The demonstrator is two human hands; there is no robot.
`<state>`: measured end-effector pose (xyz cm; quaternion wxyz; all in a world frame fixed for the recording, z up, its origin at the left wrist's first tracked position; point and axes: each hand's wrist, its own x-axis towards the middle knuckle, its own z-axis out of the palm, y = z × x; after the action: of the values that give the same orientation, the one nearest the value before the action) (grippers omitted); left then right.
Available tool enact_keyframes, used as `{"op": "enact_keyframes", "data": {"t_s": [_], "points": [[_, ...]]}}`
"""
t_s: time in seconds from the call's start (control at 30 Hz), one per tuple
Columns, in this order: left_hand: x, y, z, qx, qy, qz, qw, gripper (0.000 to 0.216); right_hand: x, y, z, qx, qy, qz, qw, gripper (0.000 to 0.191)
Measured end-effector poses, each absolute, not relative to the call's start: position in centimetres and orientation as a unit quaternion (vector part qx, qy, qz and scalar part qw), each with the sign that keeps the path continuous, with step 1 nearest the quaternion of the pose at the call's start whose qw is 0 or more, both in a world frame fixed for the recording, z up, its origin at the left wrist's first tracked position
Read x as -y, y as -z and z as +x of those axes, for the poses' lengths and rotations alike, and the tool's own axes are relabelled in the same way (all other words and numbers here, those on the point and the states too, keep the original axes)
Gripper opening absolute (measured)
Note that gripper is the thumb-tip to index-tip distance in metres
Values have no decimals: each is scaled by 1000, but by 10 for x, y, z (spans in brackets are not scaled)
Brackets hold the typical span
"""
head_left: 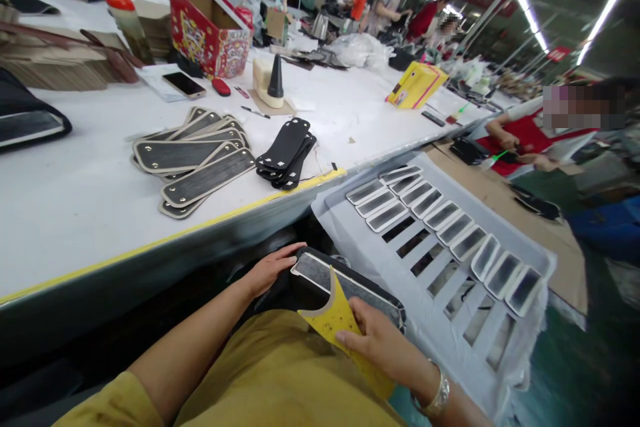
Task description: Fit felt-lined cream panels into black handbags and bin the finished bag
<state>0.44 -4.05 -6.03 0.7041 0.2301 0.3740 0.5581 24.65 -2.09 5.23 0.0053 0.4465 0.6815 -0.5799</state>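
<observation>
In the head view, the right hand [380, 339] holds a yellow piece [333, 317] between thumb and fingers. The top end of the yellow piece has a curved cut, and it is over part of a black case [300, 291]. The black case is close to the person's lap, below the edge of the white worktop [100, 203]. It has a long grey strip [319, 272] with a white edge. The left hand [273, 271] touches the far left corner of the case, fingers stretched out; I cannot tell if it grips.

On the worktop there is a messy pile of grey pieces [207, 179] with pale rims, just beside a stack of black pieces [284, 150]. To the right, a pale tray [423, 265] with slots holds rows of small pads [443, 215]. Past it, another person [537, 137] wears red.
</observation>
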Motion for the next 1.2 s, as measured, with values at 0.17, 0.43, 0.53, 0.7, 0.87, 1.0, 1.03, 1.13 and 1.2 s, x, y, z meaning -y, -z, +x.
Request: {"op": "enact_keyframes", "data": {"t_s": [0.17,0.43,0.53,0.7,0.87,1.0,1.03,1.13,1.2], "points": [[35,56,0,-389,-545,289,684,48,52,-33,220,-522,704,480,-36,43],[52,68,16,-369,-622,190,665,51,78,-3,176,-361,774,505,-127,51],[55,66,18,-323,-638,170,678,58,80,4,163,-331,790,494,-150,49],[44,56,12,-309,-618,188,698,65,82,10,142,-238,833,470,-169,48],[25,50,3,-356,-553,260,707,65,81,15,126,-161,853,464,-176,52],[16,48,-3,-391,-513,338,685,61,78,19,122,-154,853,465,-182,54],[15,47,-4,-401,-509,359,672,60,77,20,121,-157,851,467,-181,54],[13,46,-5,-425,-511,398,632,57,75,21,123,-161,851,467,-177,51],[12,45,-5,-433,-511,397,627,57,74,21,124,-158,855,461,-176,51]]}}
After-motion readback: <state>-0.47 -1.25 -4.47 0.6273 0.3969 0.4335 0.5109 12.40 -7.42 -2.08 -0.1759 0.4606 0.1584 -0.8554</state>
